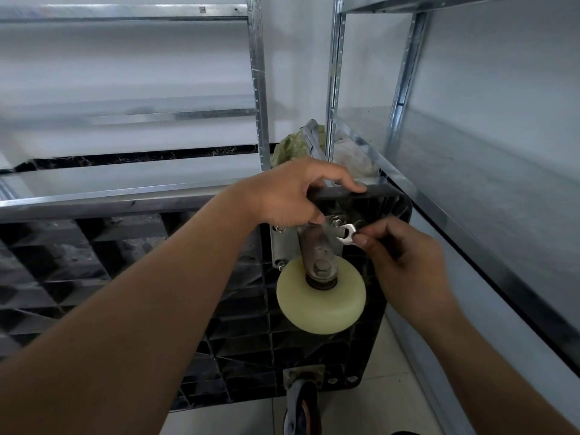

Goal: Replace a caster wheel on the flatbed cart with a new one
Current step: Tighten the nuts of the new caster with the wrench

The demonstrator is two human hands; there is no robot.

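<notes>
The black flatbed cart (131, 255) stands on its side with its ribbed underside facing me. A cream caster wheel (321, 309) in a metal fork is mounted on a plate near the cart's top right corner. My left hand (288, 196) grips the cart's top edge above the caster, fingers curled over it. My right hand (405, 262) pinches a small flat metal wrench (346, 234) whose open jaw sits at a nut (335, 221) on the caster plate. A second, dark caster (303, 403) hangs at the cart's lower corner.
Metal shelving frames stand on the left (257, 89) and right (470, 189), close around the cart. A crumpled greenish bag (292, 146) lies behind the cart between the shelf posts. Pale floor tiles (392, 387) show at the bottom.
</notes>
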